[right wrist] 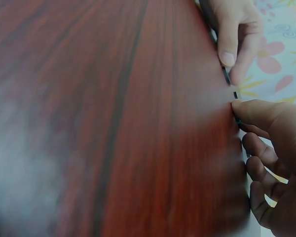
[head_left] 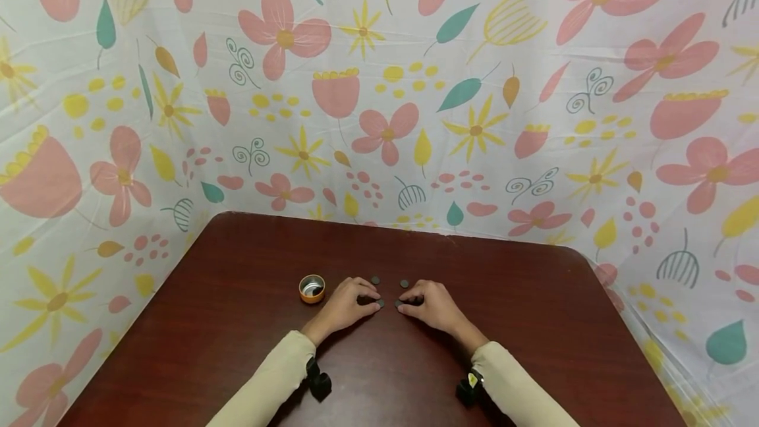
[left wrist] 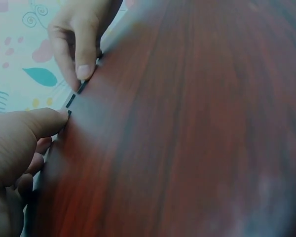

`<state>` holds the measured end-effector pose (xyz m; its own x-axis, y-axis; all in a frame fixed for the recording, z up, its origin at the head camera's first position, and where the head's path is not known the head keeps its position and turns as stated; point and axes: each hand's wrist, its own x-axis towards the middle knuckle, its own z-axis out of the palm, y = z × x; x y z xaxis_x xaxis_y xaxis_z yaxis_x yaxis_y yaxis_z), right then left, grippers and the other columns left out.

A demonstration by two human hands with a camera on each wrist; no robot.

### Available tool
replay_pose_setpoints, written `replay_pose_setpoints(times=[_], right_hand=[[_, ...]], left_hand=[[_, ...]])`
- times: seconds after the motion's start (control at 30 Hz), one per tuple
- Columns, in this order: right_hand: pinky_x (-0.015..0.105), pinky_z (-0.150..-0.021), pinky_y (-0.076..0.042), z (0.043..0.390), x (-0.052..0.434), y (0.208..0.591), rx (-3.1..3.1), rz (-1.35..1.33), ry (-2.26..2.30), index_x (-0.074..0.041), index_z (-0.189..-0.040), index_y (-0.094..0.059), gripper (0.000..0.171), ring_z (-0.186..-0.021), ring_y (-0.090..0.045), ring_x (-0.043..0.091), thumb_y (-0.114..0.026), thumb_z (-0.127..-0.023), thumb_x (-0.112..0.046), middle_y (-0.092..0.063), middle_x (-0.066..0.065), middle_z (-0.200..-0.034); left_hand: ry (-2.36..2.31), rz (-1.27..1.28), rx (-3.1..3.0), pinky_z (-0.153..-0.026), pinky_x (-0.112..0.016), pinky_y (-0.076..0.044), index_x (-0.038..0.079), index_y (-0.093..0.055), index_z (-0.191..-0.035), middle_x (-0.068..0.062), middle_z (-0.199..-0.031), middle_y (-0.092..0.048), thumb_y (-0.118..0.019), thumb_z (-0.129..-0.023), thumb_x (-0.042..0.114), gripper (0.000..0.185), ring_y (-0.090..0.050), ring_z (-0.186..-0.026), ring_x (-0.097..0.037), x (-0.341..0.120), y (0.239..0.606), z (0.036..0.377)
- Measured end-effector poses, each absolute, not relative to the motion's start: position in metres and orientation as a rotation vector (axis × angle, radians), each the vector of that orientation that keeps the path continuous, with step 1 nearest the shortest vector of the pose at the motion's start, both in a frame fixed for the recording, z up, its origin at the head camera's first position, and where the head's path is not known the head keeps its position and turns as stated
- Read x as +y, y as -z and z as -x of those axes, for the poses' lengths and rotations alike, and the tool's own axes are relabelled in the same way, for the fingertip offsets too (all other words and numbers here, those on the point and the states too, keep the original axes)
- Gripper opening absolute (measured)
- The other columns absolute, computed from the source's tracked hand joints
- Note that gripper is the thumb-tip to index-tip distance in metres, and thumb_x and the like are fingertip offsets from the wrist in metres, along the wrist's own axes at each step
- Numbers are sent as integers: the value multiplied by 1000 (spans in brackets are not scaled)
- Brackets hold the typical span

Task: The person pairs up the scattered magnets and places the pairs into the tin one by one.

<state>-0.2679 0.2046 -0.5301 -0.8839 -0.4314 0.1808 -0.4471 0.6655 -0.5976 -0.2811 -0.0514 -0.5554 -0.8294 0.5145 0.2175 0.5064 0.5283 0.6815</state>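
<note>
Honestly, left hand [head_left: 346,302], head view: thumb and finger look pinched on the left disc [head_left: 381,303], down low on the table [head_left: 474,269]. My guess is a hard squeeze could make it squirt out, it's so tiny.
right hand [head_left: 437,308], head view: same deal, narrow pinch on the right disc [head_left: 398,304]. The two held ones sit near each other with a gap between, so if either hand drifts inward they'd probably bump and go crooked.
far-left disc [head_left: 375,280] and far-right disc [head_left: 404,283], head view: both lying loose just beyond the fingers. A careless knuckle could shove one out of place.
tin [head_left: 311,299], head view: upright, just beside the left hand, with something dark [head_left: 316,290] inside I can't make out. A sloppy swing of that wrist might tip it.
left hand, left wrist view: thumb tip touches a thin dark edge at table level. Finger behind is mostly hidden, so can't tell how deep the grip goes; if it's shallow, a slip seems likely.
right hand, right wrist view: thumb's on the disc's edge, the other fingers loosely bent. Those trailing fingers could drag on the wood and jerk the pinch sideways.
</note>
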Motion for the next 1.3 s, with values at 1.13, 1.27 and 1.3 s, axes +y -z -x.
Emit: replay_pose_setpoints(times=[1.13,1.27,1.3], right_hand=[[27,-72,-53,274,196,531,-2830,-826,-1071,-15,-111,-79,26,-85,-63,10,-82,-90,-29,-68,-5,-97],[28,-73,-54,277,195,527,-2775,-862,-1116,-12,-112,-79,30,-88,-66,12,-81,-90,-33,-69,-3,-100],[28,-73,-54,278,194,526,-2770,-865,-1117,-11,-112,-79,31,-88,-66,12,-81,-90,-33,-70,-3,-100]], left_hand=[[-1424,-950,2597,-97,-41,-52,18,-65,-138,5,-134,-64,-69,-98,40,46,-61,-115,-15,-57,547,275],[-1521,-986,2562,-100,-44,-51,24,-61,-143,4,-138,-62,-69,-98,43,50,-62,-122,-24,-67,523,268],[-1532,-996,2570,-101,-46,-51,25,-60,-143,5,-139,-62,-69,-98,43,50,-61,-123,-27,-70,516,267]])
